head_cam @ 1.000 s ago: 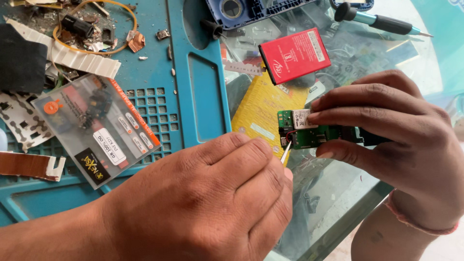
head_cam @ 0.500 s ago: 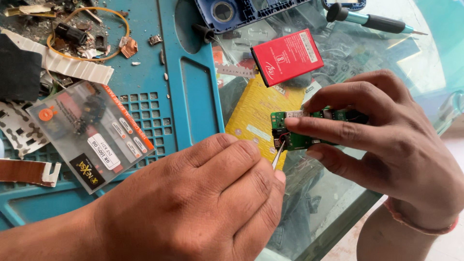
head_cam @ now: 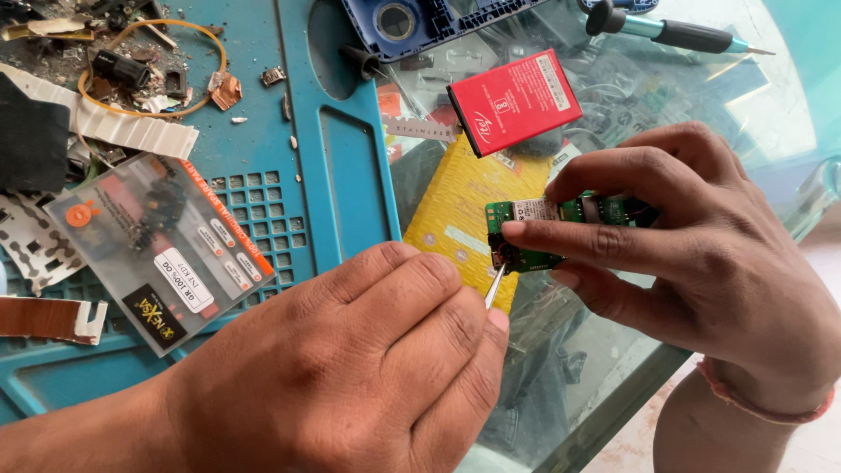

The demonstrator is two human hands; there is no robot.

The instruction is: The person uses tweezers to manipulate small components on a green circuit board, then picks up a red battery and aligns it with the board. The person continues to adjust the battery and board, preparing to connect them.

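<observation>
Shifted slightly leftward since earlier: green circuit board (head_cam: pixel 545 235), pinched in right hand (head_cam: pixel 692 263) fingers. Left hand (head_cam: pixel 350 368) fingers pressed around thin metal tool (head_cam: pixel 494 285), tip touching board.

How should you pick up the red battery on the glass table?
Grip the red battery by its two long edges, coming from above. It lies flat, label up, on clutter on the glass table, so those thin sides are free. Both hands are busy: the right hand holds a green circuit board.

Left hand (head_cam: pixel 350 368) curled knuckles-up in a pinch; right hand (head_cam: pixel 701 263), fingers (head_cam: pixel 596 241) extended, clamped from the side.
</observation>
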